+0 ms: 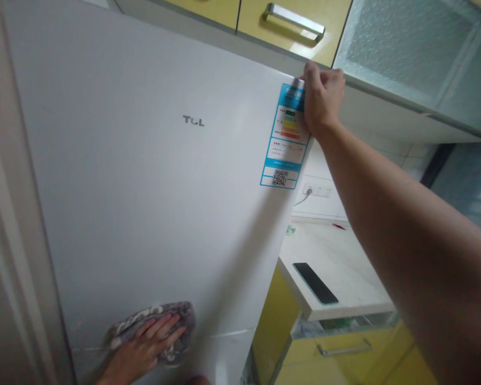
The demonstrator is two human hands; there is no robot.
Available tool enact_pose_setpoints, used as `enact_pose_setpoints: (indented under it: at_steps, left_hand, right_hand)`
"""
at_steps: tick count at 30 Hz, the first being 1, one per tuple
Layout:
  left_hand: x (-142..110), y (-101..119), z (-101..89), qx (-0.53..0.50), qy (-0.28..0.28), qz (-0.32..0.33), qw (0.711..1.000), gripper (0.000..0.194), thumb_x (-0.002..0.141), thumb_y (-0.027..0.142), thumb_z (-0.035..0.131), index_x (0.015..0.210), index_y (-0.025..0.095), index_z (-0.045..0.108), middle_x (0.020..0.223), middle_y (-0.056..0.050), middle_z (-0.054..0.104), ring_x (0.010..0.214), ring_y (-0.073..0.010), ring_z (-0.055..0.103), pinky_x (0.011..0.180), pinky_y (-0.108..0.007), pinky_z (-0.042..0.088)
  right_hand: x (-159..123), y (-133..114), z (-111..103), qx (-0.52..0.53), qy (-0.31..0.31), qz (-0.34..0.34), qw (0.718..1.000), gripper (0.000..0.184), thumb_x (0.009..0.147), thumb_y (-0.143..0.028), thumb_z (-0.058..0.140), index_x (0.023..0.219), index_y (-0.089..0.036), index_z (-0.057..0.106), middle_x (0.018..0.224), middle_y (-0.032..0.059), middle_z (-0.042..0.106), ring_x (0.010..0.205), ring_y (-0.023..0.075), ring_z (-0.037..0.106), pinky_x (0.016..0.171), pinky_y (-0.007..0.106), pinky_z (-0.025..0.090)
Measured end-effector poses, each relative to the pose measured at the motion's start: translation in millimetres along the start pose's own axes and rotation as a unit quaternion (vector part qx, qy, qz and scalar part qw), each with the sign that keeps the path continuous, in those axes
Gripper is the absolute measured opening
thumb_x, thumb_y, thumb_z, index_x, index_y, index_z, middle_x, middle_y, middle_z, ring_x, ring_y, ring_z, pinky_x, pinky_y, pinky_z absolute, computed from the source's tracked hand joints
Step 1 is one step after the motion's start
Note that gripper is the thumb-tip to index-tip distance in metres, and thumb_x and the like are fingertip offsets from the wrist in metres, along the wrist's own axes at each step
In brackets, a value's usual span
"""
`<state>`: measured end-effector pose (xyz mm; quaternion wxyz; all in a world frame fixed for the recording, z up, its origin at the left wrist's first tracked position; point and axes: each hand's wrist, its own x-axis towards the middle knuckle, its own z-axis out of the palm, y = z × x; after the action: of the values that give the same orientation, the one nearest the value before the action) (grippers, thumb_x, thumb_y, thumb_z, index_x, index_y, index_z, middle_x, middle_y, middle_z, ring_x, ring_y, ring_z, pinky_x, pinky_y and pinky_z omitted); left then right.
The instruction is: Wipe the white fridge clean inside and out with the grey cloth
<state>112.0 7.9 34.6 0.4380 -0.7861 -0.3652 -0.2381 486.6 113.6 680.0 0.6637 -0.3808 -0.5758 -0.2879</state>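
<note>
Cloth (187,320) (soft and light, we judge, so best held under a broad palm) lies against the fridge (144,203) beneath our left hand (154,339), fingers spread flat, while our right hand (324,99) clasps the fridge's top corner.

Your two hands are on the white TCL fridge (136,214).
At seven o'clock your left hand (154,339) lies flat on a patterned cloth (184,315) against the front; toward half past one your right hand (324,96) curls over the upper corner, beside the blue-edged energy label (284,136). A yellow cupboard door (294,27) sits at one o'clock, frosted glass (404,48) at two, a wall socket (323,189) at three, and a dark phone (316,283) on the counter (356,267) around half past four.
</note>
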Motion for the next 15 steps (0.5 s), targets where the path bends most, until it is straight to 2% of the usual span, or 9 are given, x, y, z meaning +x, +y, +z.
enact_pose_setpoints:
  at_steps: [2, 4, 7, 9, 10, 11, 13, 14, 15]
  left_hand:
    - [-19, -28, -1.8, -0.030, -0.001, 0.012, 0.999, 0.079, 0.065, 0.033, 0.063, 0.136, 0.067, 0.064, 0.126, 0.024, 0.078, 0.102, -0.0202, 0.083, 0.085, -0.028, 0.065]
    - [-25, -56, -6.3, -0.056, 0.011, -0.012, 0.998, 0.088, 0.065, 0.035, 0.061, 0.146, 0.068, 0.052, 0.123, 0.022, 0.080, 0.094, -0.0229, 0.084, 0.081, -0.033, 0.066]
    - [-1, -99, -22.4, -0.051, 0.071, -0.148, 0.985, 0.100, 0.070, 0.040, 0.065, 0.160, 0.063, 0.028, 0.150, 0.013, 0.068, 0.113, -0.0327, 0.081, 0.100, -0.048, 0.064]
    - [42, -133, -44.8, -0.025, 0.155, -0.235, 0.959, 0.100, 0.076, 0.054, 0.068, 0.168, 0.055, 0.028, 0.178, 0.005, 0.035, 0.145, -0.0433, 0.061, 0.121, -0.064, 0.050]
    - [70, -153, -60.1, -0.008, 0.202, -0.250, 0.947, 0.098, 0.079, 0.062, 0.065, 0.171, 0.047, 0.031, 0.183, -0.001, 0.026, 0.155, -0.0480, 0.048, 0.126, -0.070, 0.041]
    - [103, -174, -78.0, 0.004, 0.254, -0.260, 0.932, 0.095, 0.082, 0.068, 0.062, 0.170, 0.042, 0.036, 0.183, -0.004, 0.029, 0.157, -0.0502, 0.044, 0.125, -0.075, 0.038]
    - [174, -220, -119.0, 0.006, 0.322, -0.270, 0.907, 0.095, 0.090, 0.084, 0.047, 0.166, 0.026, 0.045, 0.179, -0.012, 0.037, 0.155, -0.0558, 0.040, 0.109, -0.085, 0.036]
    - [211, -243, -140.5, -0.008, 0.285, -0.283, 0.916, 0.088, 0.102, 0.078, 0.040, 0.163, 0.015, 0.037, 0.180, -0.017, 0.027, 0.156, -0.0538, 0.031, 0.088, -0.079, 0.030]
    - [248, -264, -161.6, -0.009, 0.290, -0.319, 0.902, 0.084, 0.104, 0.074, 0.044, 0.164, 0.016, 0.035, 0.181, -0.013, 0.027, 0.156, -0.0533, 0.032, 0.094, -0.083, 0.032]
  right_hand:
    - [-1, -1, 0, 0.010, -0.006, -0.003, 1.000, 0.051, 0.109, -0.041, 0.051, 0.065, -0.018, 0.062, 0.067, -0.0011, 0.034, 0.067, 0.0143, 0.037, 0.073, 0.034, 0.036]
    - [-2, -3, -1, 0.010, -0.004, 0.002, 1.000, 0.051, 0.109, -0.040, 0.051, 0.063, -0.019, 0.059, 0.067, -0.0012, 0.033, 0.067, 0.0143, 0.035, 0.074, 0.034, 0.036]
    - [-4, -6, -3, 0.002, -0.012, 0.008, 1.000, 0.051, 0.108, -0.038, 0.051, 0.061, -0.020, 0.053, 0.067, -0.0019, 0.030, 0.067, 0.0137, 0.032, 0.073, 0.033, 0.034]
    - [-5, -7, -4, 0.004, -0.018, 0.003, 1.000, 0.053, 0.109, -0.038, 0.051, 0.060, -0.021, 0.047, 0.065, -0.0021, 0.031, 0.067, 0.0138, 0.029, 0.071, 0.034, 0.032]
    - [-5, -8, -5, 0.006, -0.021, 0.003, 1.000, 0.054, 0.110, -0.039, 0.051, 0.059, -0.022, 0.044, 0.065, -0.0019, 0.032, 0.067, 0.0140, 0.028, 0.070, 0.035, 0.031]
    - [-6, -9, -6, 0.007, -0.023, 0.006, 1.000, 0.056, 0.110, -0.040, 0.051, 0.059, -0.022, 0.040, 0.064, -0.0016, 0.033, 0.067, 0.0143, 0.027, 0.069, 0.036, 0.031]
    - [-6, -11, -7, 0.008, -0.026, 0.014, 1.000, 0.059, 0.111, -0.043, 0.052, 0.058, -0.023, 0.035, 0.065, -0.0012, 0.031, 0.066, 0.0144, 0.028, 0.068, 0.035, 0.031]
    - [-6, -11, -7, 0.009, -0.026, 0.019, 0.999, 0.060, 0.111, -0.045, 0.053, 0.058, -0.023, 0.033, 0.066, -0.0011, 0.028, 0.065, 0.0143, 0.028, 0.068, 0.035, 0.031]
    - [-6, -12, -8, 0.012, -0.025, 0.022, 0.999, 0.062, 0.111, -0.046, 0.054, 0.058, -0.023, 0.031, 0.067, -0.0010, 0.026, 0.065, 0.0142, 0.028, 0.067, 0.034, 0.032]
